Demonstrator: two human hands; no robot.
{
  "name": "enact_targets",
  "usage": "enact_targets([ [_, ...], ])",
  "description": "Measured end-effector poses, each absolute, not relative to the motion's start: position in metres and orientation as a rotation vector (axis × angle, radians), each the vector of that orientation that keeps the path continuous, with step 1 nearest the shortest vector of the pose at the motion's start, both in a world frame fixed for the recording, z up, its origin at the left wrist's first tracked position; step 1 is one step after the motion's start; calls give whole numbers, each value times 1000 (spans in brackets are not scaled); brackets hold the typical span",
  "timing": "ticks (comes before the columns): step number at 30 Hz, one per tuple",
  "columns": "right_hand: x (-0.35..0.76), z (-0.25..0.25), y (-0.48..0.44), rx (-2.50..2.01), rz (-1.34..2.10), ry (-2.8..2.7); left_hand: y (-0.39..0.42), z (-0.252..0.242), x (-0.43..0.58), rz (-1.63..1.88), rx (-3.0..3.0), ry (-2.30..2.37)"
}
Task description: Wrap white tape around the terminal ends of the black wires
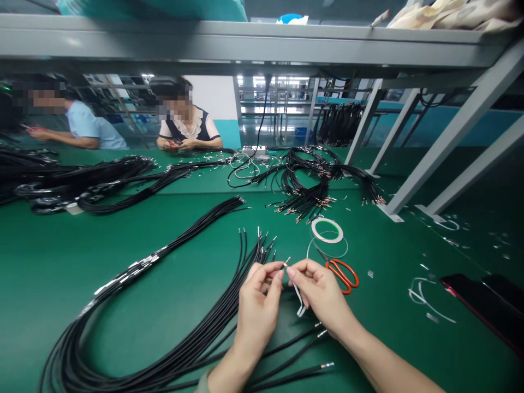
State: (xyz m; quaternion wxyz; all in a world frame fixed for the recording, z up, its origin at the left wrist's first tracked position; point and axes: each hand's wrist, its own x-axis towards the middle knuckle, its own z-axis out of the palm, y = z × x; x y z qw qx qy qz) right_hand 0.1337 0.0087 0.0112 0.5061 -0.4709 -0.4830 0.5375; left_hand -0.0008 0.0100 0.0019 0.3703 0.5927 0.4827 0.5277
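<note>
Between finger and thumb, my left hand (258,305) pinches a black cable near its bare metal tip (287,262). My right hand (321,295) is closed at that same tip, and a narrow white strip (300,301) hangs down from its fingers. A bundle of black cables (196,333) curves around on the left, its ends fanning out beside my left hand. Several loose cable ends (327,365) point right below my wrists. Just past my right hand lie orange-handled scissors (352,284), their blades partly hidden, and a roll of white tape (327,220).
More black cables (307,185) lie coiled at the back, with a large heap (82,174) at the far left. Grey metal legs (442,136) stand at the right under a shelf (245,46). A dark red-edged object (487,305) sits right. Two people work across the green table (164,251).
</note>
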Motion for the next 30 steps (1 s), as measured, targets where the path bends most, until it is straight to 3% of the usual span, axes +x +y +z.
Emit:
enact_targets([
  [30, 135, 11, 8, -1172, 1239, -1153, 6, 5, -3, 1448, 2048, 1200],
])
